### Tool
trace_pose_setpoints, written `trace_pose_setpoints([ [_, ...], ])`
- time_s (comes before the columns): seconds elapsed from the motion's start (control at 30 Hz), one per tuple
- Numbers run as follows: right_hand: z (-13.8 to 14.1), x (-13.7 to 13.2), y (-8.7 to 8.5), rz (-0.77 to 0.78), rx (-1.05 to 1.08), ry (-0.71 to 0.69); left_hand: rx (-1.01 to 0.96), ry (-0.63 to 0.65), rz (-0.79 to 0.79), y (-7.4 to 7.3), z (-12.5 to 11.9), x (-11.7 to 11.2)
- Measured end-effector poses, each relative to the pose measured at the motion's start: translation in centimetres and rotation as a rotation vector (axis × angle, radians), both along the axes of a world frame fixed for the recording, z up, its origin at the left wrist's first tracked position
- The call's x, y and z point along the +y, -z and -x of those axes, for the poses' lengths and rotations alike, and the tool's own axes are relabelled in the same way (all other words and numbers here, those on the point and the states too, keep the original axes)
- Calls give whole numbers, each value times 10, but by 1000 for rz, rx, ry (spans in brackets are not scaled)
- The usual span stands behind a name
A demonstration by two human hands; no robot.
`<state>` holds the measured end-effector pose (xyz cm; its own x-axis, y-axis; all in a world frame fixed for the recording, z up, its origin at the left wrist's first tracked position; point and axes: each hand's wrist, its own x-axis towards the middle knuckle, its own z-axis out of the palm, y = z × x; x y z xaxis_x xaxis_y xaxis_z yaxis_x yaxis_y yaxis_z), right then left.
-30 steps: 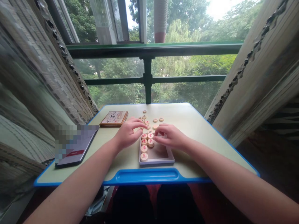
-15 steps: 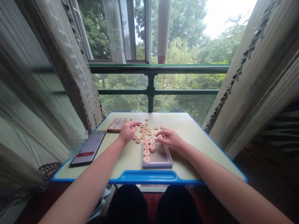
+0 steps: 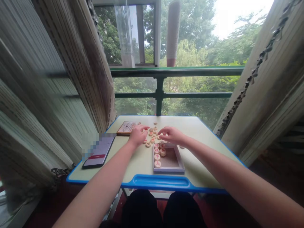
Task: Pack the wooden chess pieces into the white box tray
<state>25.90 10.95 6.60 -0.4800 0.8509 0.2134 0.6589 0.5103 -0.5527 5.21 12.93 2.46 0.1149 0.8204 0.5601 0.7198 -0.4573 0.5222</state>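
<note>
Head view: watching remotely, I judge a low sweep of the left hand (image 3: 139, 134) could scatter the loose pieces (image 3: 152, 140) beyond the box (image 3: 168, 170), and a dropped right hand (image 3: 172, 135) could jolt it. Left fingers reach forward, slightly bent; right fingers arch above the pieces; whether either hand grips one, I cannot tell.

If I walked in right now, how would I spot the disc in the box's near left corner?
Start with the pale, blue-edged table and find the long blue groove along its near side. Just beyond it lies a shallow box. In the left column of four, pick the disc with red marking that sits closest to the groove.
</note>
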Motion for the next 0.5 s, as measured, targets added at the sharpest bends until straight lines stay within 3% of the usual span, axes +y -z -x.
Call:
trace_pose_setpoints([
  [0.17, 17, 23, -7, 63, -97, -15, 65, -2, 35, -1, 1, -1],
  [0.33, 21, 34, 5, -9, -21, -32, 167, -11, 58, 2, 0, -1],
  [0.5, 17, 33, 16, -27, -21, -64, 230, 100, 85, 0, 0, -7],
])
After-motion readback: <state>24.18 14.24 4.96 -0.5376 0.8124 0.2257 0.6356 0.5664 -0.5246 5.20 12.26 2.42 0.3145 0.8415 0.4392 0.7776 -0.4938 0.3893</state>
